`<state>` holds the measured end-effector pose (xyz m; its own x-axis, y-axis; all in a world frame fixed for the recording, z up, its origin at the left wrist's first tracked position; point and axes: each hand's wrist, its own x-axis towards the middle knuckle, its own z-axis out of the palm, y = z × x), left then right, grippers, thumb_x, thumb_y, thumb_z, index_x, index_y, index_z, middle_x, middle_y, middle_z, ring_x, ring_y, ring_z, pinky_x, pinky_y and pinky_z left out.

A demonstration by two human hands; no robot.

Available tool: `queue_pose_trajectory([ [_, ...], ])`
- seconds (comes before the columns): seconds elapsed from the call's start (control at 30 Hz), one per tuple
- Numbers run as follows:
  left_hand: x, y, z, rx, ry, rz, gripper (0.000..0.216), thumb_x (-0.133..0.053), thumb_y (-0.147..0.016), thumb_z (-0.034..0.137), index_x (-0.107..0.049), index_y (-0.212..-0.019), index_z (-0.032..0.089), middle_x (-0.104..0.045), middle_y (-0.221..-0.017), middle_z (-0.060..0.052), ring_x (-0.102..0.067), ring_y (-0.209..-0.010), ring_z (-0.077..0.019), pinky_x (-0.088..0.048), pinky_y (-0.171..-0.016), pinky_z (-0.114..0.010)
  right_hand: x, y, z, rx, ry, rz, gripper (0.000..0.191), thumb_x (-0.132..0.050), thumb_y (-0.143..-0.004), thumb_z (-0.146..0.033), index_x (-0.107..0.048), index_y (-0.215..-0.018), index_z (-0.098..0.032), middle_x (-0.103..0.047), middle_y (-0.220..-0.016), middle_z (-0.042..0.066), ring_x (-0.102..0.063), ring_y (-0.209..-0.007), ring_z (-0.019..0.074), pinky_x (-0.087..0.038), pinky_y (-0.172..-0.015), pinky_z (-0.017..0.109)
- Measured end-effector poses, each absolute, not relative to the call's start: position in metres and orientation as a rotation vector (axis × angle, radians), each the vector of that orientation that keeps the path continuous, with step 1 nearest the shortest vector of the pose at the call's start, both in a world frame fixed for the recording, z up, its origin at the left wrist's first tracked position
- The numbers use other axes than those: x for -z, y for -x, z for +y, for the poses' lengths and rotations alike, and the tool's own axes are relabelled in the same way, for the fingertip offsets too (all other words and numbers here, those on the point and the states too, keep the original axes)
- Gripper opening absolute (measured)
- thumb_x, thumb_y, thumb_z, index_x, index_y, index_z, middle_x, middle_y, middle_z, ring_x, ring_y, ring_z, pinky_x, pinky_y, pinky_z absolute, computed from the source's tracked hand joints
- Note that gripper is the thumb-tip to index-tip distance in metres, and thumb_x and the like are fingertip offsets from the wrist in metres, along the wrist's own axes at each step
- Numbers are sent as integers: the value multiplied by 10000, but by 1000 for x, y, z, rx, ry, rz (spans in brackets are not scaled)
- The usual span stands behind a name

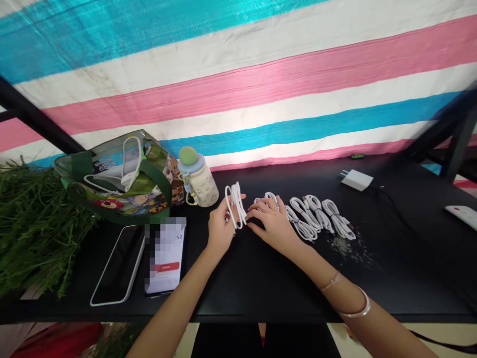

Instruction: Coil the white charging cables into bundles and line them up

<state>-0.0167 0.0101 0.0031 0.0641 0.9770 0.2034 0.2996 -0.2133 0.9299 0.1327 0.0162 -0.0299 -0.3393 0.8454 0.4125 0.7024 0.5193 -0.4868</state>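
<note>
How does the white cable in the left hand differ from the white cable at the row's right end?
The held cable in the left hand stands upright; the end cable lies flat on the black table. The first is gripped; the second touches no hand. Both are white and coiled.

We look out from the person's head, forward and down across a black table (261, 293), with the left hand (221, 228) and right hand (272, 223) close below us and a striped sheet (238, 84) filling the far side.
</note>
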Motion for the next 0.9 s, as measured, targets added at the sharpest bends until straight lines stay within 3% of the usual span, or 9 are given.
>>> queue_pose_trajectory([
  [0.17, -5, 17, 9, -1039, -1835, 1575, 245, -489, -843, 321, -678, -955, 214, -627, -620, 16, -532, -525, -127, -387, -549, -215, 21, -132, 15, -383, 1224, -1988, 150, -567, -784, -155, -645, -778, -283, -697, -851, 28, -571, -970, 272, -312, -1001, 589],
  [0.3, -7, 16, 8, -903, -1944, 1653, 274, -445, -871, 310, -666, -1007, 222, -608, -615, 21, -510, -494, -126, -352, -535, -212, 10, -135, 14, -573, 1162, -1837, 178, -499, -847, -225, -665, -794, -266, -709, -813, 39, -586, -865, 246, -423, -874, 472],
  [0.43, -6, 15, 8, -826, -2014, 1664, 284, -413, -880, 284, -658, -1017, 237, -568, -582, 33, -505, -498, -130, -327, -525, -207, 4, -137, 14, -755, 1075, -1709, 242, -452, -893, -303, -677, -819, -257, -717, -814, 33, -595, -841, 226, -454, -810, 397],
  [0.77, -4, 13, 10, -708, -2058, 1721, 316, -479, -830, 257, -650, -1094, 282, -517, -556, 49, -490, -506, -140, -302, -527, -206, 3, -134, 13, -869, 1018, -1599, 114, -580, -805, -319, -611, -726, -243, -683, -770, 14, -598, -795, 196, -469, -794, 350],
  [0.9, -6, 13, 10, -724, -2047, 1744, 320, -497, -815, 252, -663, -1085, 299, -532, -565, 49, -490, -517, -138, -300, -531, -201, 3, -134, 13, -862, 1029, -1589, 159, -591, -802, -339, -564, -684, -237, -658, -726, 4, -592, -745, 186, -466, -768, 344],
])
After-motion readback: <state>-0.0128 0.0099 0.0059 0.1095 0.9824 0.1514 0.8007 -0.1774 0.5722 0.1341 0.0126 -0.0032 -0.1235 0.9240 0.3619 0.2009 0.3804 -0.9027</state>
